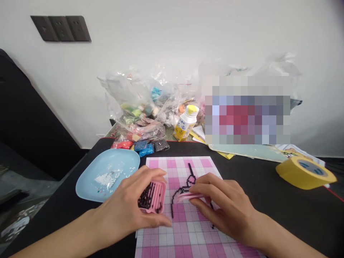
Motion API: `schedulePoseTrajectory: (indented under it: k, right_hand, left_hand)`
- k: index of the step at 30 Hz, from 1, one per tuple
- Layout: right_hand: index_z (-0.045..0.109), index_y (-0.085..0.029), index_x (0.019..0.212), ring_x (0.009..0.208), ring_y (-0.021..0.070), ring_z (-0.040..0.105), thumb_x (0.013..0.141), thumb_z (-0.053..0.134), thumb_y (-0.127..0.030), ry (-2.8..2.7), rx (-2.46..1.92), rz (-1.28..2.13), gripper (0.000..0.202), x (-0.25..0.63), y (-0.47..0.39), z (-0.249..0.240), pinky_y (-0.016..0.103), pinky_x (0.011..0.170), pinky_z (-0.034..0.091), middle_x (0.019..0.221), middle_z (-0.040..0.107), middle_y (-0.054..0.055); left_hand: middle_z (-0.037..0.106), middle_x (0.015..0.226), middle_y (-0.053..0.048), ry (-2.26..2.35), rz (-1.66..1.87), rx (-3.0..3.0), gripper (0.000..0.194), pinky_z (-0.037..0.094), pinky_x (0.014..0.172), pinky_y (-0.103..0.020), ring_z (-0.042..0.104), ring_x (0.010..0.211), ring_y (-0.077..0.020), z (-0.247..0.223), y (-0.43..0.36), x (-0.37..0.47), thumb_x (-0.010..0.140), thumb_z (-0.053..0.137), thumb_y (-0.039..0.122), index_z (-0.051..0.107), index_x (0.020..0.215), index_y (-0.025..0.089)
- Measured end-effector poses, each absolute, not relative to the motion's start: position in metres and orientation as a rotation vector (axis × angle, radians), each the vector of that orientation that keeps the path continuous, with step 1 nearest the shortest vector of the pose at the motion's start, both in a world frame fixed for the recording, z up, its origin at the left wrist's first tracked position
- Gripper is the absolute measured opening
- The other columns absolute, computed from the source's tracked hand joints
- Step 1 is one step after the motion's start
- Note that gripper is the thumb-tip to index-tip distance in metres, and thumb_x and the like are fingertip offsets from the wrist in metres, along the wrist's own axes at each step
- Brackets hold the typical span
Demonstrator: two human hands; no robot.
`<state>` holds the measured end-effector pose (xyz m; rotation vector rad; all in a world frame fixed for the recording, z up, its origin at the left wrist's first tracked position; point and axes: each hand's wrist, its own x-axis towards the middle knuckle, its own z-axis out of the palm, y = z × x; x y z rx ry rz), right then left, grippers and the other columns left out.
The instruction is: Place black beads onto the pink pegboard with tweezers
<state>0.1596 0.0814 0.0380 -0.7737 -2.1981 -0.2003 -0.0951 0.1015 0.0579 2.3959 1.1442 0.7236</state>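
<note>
A small pink ridged tray (160,188) with black beads is held by its edges in my left hand (131,197), over the left part of a pink and white gridded board (177,229). My right hand (223,204) pinches a slim pink tool (188,196), slightly blurred, whose tip points left above the board. Black beads (173,208) form a curved outline on the board, with a straight line at the top. My right hand covers part of this outline.
To the left lies a blue plate (88,179) with white beads. Behind the board are bead packets (146,149), clear plastic bags (129,89) and a yellow and white bottle (186,123). Yellow tape (295,173) sits at the right. A blurred patch hides items at the back right.
</note>
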Motion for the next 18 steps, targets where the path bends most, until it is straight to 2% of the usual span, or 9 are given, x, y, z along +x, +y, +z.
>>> schedulePoseTrajectory:
  k: [4, 7, 11, 16, 18]
  right_hand:
    - [0.057, -0.016, 0.1, 0.065, 0.0076, 0.058, 0.098, 0.05, -0.021, -2.202, -0.77, -0.175, 0.009, 0.16, 0.082, 0.037, 0.018, 0.054, 0.043, 0.084, 0.064, 0.002]
    - [0.057, -0.016, 0.1, 0.067, 0.0079, 0.058, 0.099, 0.049, -0.021, -2.207, -0.776, -0.172, 0.009, 0.16, 0.083, 0.036, 0.019, 0.055, 0.043, 0.086, 0.064, 0.002]
    - [0.057, -0.016, 0.1, 0.064, 0.0071, 0.056, 0.099, 0.05, -0.022, -2.2, -0.773, -0.173, 0.01, 0.161, 0.082, 0.036, 0.019, 0.054, 0.042, 0.086, 0.064, 0.002]
    - [0.057, -0.015, 0.1, 0.065, 0.0076, 0.058, 0.099, 0.05, -0.022, -2.192, -0.774, -0.199, 0.01, 0.162, 0.081, 0.037, 0.019, 0.053, 0.042, 0.085, 0.065, 0.002]
    - [0.057, -0.015, 0.101, 0.066, 0.0077, 0.058, 0.099, 0.049, -0.022, -2.189, -0.777, -0.204, 0.01, 0.161, 0.081, 0.038, 0.019, 0.054, 0.042, 0.086, 0.065, 0.003]
  left_hand:
    - [0.068, 0.104, 0.001, 1.211, 0.726, 2.244, 0.068, 0.053, 0.088, -0.037, 0.066, 0.091, -0.0239, 0.064, 0.103, -0.092, 0.059, 0.089, 0.047, 0.055, 0.116, 0.03]
    - [0.07, 0.098, 0.003, 1.241, 0.734, 2.133, 0.071, 0.053, 0.082, -0.033, 0.066, 0.084, -0.0218, 0.069, 0.104, -0.09, 0.057, 0.091, 0.045, 0.055, 0.117, 0.031]
    - [0.073, 0.101, 0.005, 1.291, 0.785, 2.084, 0.079, 0.05, 0.084, -0.032, 0.065, 0.087, -0.0221, 0.072, 0.106, -0.09, 0.054, 0.091, 0.046, 0.052, 0.122, 0.033]
    - [0.073, 0.108, 0.005, 1.315, 0.734, 2.185, 0.079, 0.051, 0.082, -0.032, 0.066, 0.083, -0.0204, 0.069, 0.109, -0.094, 0.063, 0.087, 0.047, 0.048, 0.13, 0.036]
    - [0.073, 0.109, 0.005, 1.326, 0.761, 2.219, 0.077, 0.049, 0.087, -0.033, 0.067, 0.091, -0.0216, 0.067, 0.11, -0.095, 0.066, 0.085, 0.048, 0.046, 0.132, 0.036]
